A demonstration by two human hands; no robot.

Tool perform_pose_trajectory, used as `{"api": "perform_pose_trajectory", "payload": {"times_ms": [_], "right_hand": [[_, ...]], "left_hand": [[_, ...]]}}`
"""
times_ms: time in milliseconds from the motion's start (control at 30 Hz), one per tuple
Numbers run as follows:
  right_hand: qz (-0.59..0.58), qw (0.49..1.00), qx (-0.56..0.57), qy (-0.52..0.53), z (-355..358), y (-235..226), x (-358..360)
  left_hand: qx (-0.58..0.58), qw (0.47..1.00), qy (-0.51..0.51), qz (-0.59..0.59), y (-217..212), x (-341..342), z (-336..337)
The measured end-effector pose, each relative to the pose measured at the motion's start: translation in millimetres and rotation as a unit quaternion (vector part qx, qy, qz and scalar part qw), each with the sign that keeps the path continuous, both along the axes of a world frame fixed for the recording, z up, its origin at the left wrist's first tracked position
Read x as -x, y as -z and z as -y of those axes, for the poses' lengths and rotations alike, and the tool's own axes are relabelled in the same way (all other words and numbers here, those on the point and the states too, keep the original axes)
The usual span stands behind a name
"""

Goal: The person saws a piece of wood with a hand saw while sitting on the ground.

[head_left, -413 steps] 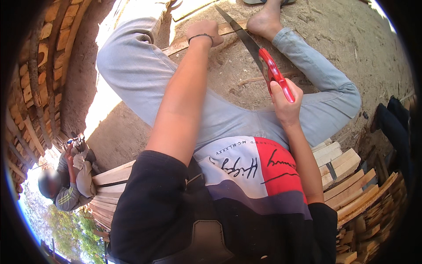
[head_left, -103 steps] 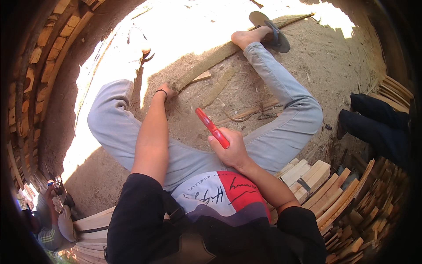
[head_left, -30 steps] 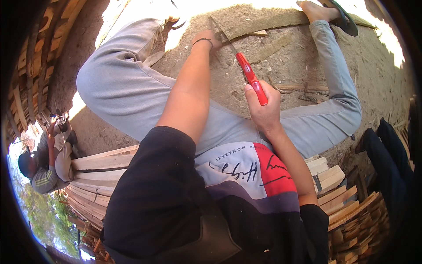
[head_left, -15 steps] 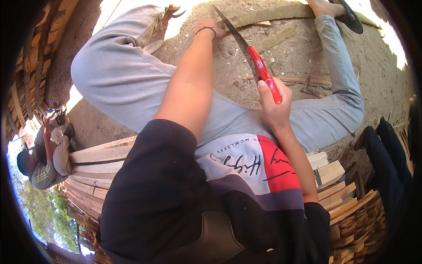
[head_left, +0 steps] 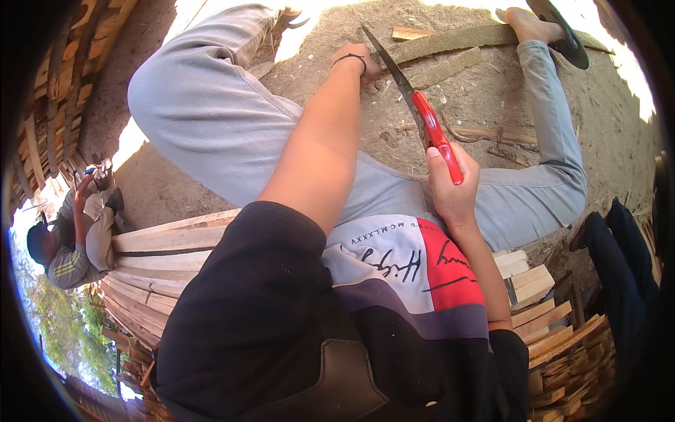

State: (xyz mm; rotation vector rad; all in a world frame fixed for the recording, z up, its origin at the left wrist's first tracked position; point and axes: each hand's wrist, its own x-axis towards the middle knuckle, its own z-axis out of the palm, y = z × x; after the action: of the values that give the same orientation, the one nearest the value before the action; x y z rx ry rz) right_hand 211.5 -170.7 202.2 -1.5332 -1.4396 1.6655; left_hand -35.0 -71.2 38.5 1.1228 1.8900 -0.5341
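My right hand (head_left: pixel 453 184) is closed round the red handle of a hand saw (head_left: pixel 402 83), whose dark tapering blade points away and to the left. Further out, my left hand (head_left: pixel 357 60) is curled at the left end of a long, slightly curved, rough-edged wooden slab (head_left: pixel 450 46); its fingertips are hidden. The blade passes just right of that hand, over the slab's left end, but I cannot tell whether they touch. A bare foot (head_left: pixel 536 27) of mine rests by the slab's right part.
A short wood offcut (head_left: pixel 411 33) lies beyond the slab, and a flat strip (head_left: pixel 450 68) on the near side. Thin sticks (head_left: pixel 492 133) are on the dirt floor. Stacked planks (head_left: pixel 169 243) lie behind me. Another person (head_left: pixel 77 232) sits at left; dark trouser legs (head_left: pixel 612 260) show at right.
The whole view has shifted a little. The slab's left end has come slightly nearer with my left hand, baring more of the offcut beyond. My right hand keeps the saw.
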Motion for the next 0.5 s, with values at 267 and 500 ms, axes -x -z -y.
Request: {"api": "perform_pose_trajectory", "payload": {"times_ms": [267, 500], "right_hand": [[-0.019, 0.999, -0.047, -0.013, -14, 7, 6], [0.012, 0.999, -0.014, -0.030, 15, -25, -41]], "left_hand": [[-0.071, 0.996, -0.050, 0.026, 28, 15, -10], [-0.069, 0.996, -0.036, -0.031, 25, 13, -12]]}}
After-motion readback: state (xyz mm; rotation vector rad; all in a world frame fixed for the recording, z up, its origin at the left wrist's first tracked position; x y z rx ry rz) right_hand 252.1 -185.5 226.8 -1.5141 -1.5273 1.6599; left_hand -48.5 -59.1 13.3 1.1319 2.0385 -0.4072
